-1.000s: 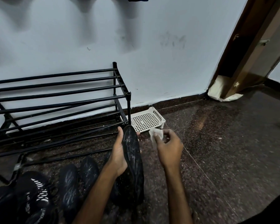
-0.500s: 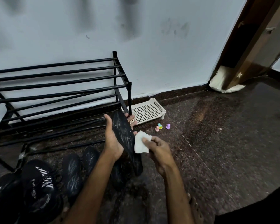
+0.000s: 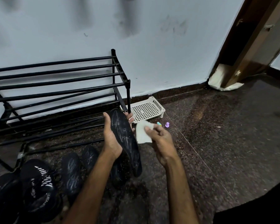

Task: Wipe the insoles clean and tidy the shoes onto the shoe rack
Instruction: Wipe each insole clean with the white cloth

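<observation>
Right hand (image 3: 162, 143) pinches white wipe (image 3: 142, 133), just right of insole (image 3: 126, 141) at its upper half. Left hand (image 3: 111, 139) grips insole from left, holding it above floor; long axis runs away-to-near, toe end up. Wipe must travel leftward.

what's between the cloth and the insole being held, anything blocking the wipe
Nothing visible. The right hand pinches the white cloth right beside the black insole, which the left hand grips. No object lies between them; whether cloth and insole touch cannot be told.
</observation>
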`<state>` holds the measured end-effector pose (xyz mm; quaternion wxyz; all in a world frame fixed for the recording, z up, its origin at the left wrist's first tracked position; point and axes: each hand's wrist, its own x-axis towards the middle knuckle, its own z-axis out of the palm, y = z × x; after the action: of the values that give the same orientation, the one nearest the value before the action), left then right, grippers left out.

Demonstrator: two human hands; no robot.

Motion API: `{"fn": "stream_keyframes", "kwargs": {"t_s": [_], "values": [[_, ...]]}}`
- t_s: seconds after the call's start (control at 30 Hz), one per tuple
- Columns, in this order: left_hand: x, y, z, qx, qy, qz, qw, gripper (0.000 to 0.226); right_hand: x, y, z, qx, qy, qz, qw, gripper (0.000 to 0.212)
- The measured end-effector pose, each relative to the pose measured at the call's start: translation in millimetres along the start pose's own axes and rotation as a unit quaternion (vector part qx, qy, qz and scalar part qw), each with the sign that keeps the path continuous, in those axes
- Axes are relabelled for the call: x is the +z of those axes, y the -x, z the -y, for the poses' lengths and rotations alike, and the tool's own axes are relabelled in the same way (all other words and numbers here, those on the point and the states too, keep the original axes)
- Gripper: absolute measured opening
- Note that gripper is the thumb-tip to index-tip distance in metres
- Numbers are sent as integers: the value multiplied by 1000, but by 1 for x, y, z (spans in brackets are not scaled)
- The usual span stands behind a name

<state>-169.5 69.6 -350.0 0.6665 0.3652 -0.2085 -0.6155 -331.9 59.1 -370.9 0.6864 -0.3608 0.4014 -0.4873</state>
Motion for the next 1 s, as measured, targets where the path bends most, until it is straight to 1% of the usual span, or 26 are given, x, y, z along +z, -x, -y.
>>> {"fn": "stream_keyframes", "kwargs": {"t_s": [0.03,0.07,0.1,0.13,0.17,0.2,0.23,0.27,0.3,0.33,0.37,0.4,0.43,0.47,0.5,0.53,0.57,0.6,0.67,0.7,0.73,0.83,0.87,0.93,1.0], "values": [[1,0,1,-4,0,5,1000,90,9,-1,-2,-1,63,-3,998,24],[3,0,2,-6,-12,12,1000,90,12,-2,-10,-4,186,-36,982,20],[5,0,2,-7,-31,18,999,91,13,-4,-19,-18,332,-97,938,16],[5,1,2,-8,-49,25,998,91,9,-3,-26,-43,444,-171,879,16],[4,1,2,-8,-65,25,998,90,5,0,-27,-70,486,-229,840,16],[2,0,2,-8,-74,22,997,88,-1,3,-25,-106,479,-269,829,16],[0,-2,2,-7,-81,14,997,87,-8,4,-23,-129,446,-284,839,16],[-2,-3,3,-8,-82,9,997,85,-11,2,-22,-130,403,-278,862,17],[-4,-3,4,-7,-81,6,997,82,-12,0,-19,-116,347,-248,897,18],[-4,-3,5,-10,-76,9,997,80,-7,-1,-12,-103,271,-194,937,20],[-2,-2,7,-20,-61,8,998,78,1,-2,-8,-78,197,-139,967,21],[0,0,9,-33,-38,15,999,77,8,-3,-8,-66,155,-94,981,21],[1,2,11,-40,-27,21,999,77,12,-5,-12,-62,174,-81,980,22],[2,3,12,-41,-25,20,999,80,15,-4,-15,-55,244,-88,964,20],[0,2,13,-40,-31,15,999,85,14,-3,-21,-48,325,-113,938,17],[-3,1,14,-37,-35,15,999,88,11,-1,-25,-56,402,-157,900,14],[-5,-1,14,-38,-39,18,998,89,6,3,-28,-73,421,-204,881,14],[-5,-3,13,-47,-40,20,998,89,-1,7,-28,-99,397,-241,880,13],[-5,-6,13,-80,-36,21,996,92,-3,11,-13,-135,298,-277,903,13],[-6,-7,14,-97,-41,19,994,94,2,10,-3,-156,280,-279,905,16],[-6,-7,18,-117,-48,18,992,98,8,10,8,-179,293,-271,899,19],[-6,-2,26,-176,-40,40,983,106,33,7,29,-254,345,-242,871,24],[-4,1,28,-191,-22,49,980,105,40,7,29,-270,384,-228,853,23],[2,5,31,-208,15,49,977,94,46,5,18,-293,459,-197,815,15],[7,6,31,-206,28,52,977,83,43,2,2,-306,510,-162,787,11]]}}
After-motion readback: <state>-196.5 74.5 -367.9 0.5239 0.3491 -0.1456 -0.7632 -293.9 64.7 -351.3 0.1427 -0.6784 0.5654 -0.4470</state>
